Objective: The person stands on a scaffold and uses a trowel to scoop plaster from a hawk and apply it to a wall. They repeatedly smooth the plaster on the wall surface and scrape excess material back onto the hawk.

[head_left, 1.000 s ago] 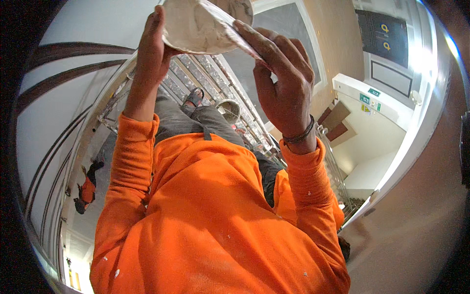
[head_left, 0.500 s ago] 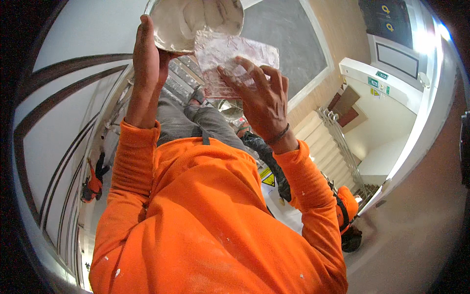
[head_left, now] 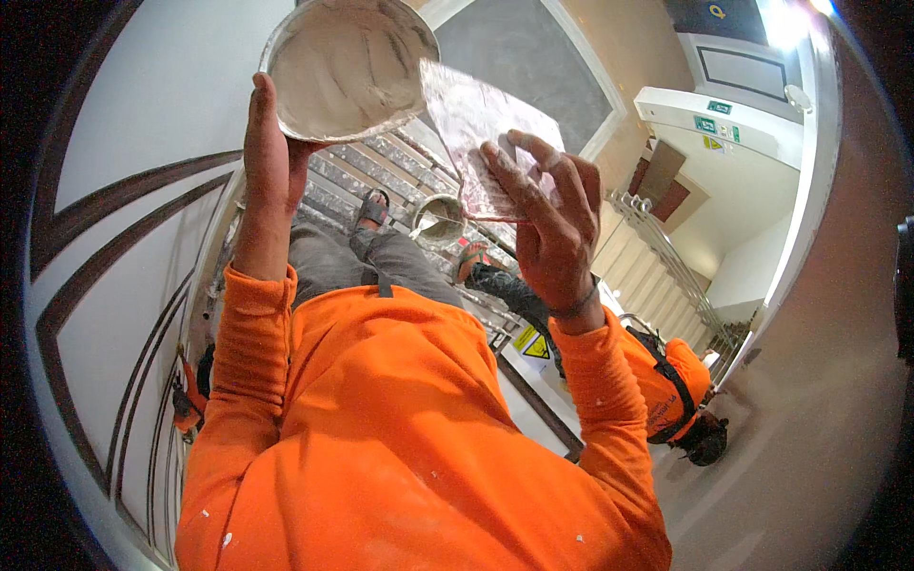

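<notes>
My left hand is closed around the side of a round metal bowl, thumb up along its rim. Smooth pale plaster covers the inside of the bowl. My right hand grips a flat, plaster-smeared rectangular scraper plate, with fingers spread on the face toward me and the thumb hidden. The plate is tilted, and its upper left corner lies close to the bowl's right rim; I cannot tell whether they touch.
Below are splattered scaffold planks with a small bucket of pale mix. A person in orange is at the right, near a stair railing. Another orange-clad person is at the far left. A grey panel stands ahead.
The bowl has shifted left and down. The scraper plate has moved right, away from over the bowl's edge, and turned clockwise. The bucket below now shows more fully.
</notes>
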The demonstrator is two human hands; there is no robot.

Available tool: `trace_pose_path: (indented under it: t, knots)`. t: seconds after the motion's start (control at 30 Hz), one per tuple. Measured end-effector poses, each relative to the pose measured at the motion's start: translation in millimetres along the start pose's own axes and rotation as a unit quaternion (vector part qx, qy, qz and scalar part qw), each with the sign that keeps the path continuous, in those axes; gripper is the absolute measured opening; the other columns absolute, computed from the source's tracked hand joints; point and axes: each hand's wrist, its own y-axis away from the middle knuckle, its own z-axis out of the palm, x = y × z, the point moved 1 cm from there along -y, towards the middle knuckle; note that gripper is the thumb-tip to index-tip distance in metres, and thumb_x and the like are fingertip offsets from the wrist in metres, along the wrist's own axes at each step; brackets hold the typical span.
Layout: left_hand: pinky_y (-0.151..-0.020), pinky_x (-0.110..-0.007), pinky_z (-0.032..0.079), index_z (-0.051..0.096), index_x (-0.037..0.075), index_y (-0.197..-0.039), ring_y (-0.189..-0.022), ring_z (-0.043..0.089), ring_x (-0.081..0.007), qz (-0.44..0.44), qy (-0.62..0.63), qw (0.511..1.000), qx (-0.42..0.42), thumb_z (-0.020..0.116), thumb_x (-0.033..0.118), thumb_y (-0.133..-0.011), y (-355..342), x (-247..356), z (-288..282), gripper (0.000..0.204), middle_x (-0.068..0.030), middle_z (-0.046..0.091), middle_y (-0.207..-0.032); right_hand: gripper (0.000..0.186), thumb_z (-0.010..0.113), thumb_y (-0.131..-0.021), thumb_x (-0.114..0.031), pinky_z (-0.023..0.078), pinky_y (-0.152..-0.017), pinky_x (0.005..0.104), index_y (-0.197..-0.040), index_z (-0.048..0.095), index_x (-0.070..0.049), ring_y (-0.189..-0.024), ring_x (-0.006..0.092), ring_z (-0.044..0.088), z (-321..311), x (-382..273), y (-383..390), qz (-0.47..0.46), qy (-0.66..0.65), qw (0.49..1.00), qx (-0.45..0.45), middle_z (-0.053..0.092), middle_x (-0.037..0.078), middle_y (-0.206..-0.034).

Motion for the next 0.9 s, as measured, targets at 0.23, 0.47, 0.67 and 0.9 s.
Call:
trace_pose_path:
  t: [0.23,0.47,0.67,0.9]
  knots:
    - [-0.091,-0.041,0.049,0.032,0.005,-0.141,-0.119,0.05,-0.0277,-0.057,-0.022,0.998,-0.029,0.041,0.056,-0.095,24.5,-19.4,41.9,0.07,-0.0146,0.047,-0.132,0.024,0.055,-0.093,-0.014,0.046,-0.087,0.0358,-0.112,0.064,-0.002,-0.099,0.0281,0.06,26.8,-8.4,4.8,0.136,-0.166,0.956,0.2,0.064,0.013,-0.11]
    - [-0.066,-0.033,0.062,0.031,0.005,-0.133,-0.103,0.063,-0.0264,-0.046,-0.006,0.998,-0.049,0.043,0.055,-0.093,41.6,-19.1,66.1,0.065,-0.0168,0.047,-0.124,0.023,0.059,-0.089,-0.008,0.045,-0.091,0.0395,-0.11,0.062,0.002,-0.102,0.032,0.06,33.5,-6.6,34.9,0.281,-0.225,0.892,0.275,0.063,0.019,-0.114]
    - [-0.063,-0.031,0.062,0.033,0.005,-0.132,-0.098,0.064,-0.0253,-0.049,0.037,0.997,-0.053,0.043,0.054,-0.094,47.3,-28.5,81.2,0.062,-0.0165,0.049,-0.123,0.028,0.074,-0.071,-0.01,0.045,-0.089,0.0402,-0.098,0.07,-0.011,-0.102,0.0302,0.058,37.4,-4.5,36.5,0.057,0.0,0.983,0.177,0.065,0.013,-0.113]
    - [-0.076,-0.037,0.056,0.036,0.004,-0.134,-0.106,0.059,-0.0286,-0.039,0.071,0.995,-0.052,0.044,0.052,-0.095,31.8,-26.1,78.3,0.062,-0.0162,0.049,-0.128,0.026,0.066,-0.081,-0.006,0.045,-0.091,0.0393,-0.107,0.069,-0.009,-0.103,0.0304,0.058,28.0,12.9,89.8,0.125,0.038,0.989,0.076,0.063,0.013,-0.115]
